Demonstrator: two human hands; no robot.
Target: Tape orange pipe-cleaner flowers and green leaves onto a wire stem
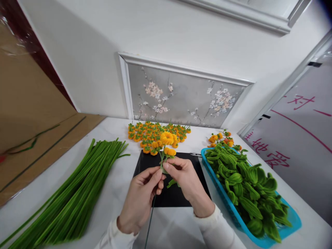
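Note:
Both hands meet over a black mat (145, 162) at the table's middle. My left hand (141, 197) pinches a thin green stem (149, 221) that runs down toward me. My right hand (185, 178) is closed around the same stem higher up, just under its orange pipe-cleaner flowers (168, 143). A small green leaf piece (171, 182) sticks out below my right fingers.
A thick bundle of green pipe-cleaner stems (75, 193) lies at left. A blue basket (228, 204) of green leaves stands at right. A heap of small orange flowers (150, 133) lies at the back, a smaller cluster (220, 137) beside the basket. Brown cardboard (31, 114) leans far left.

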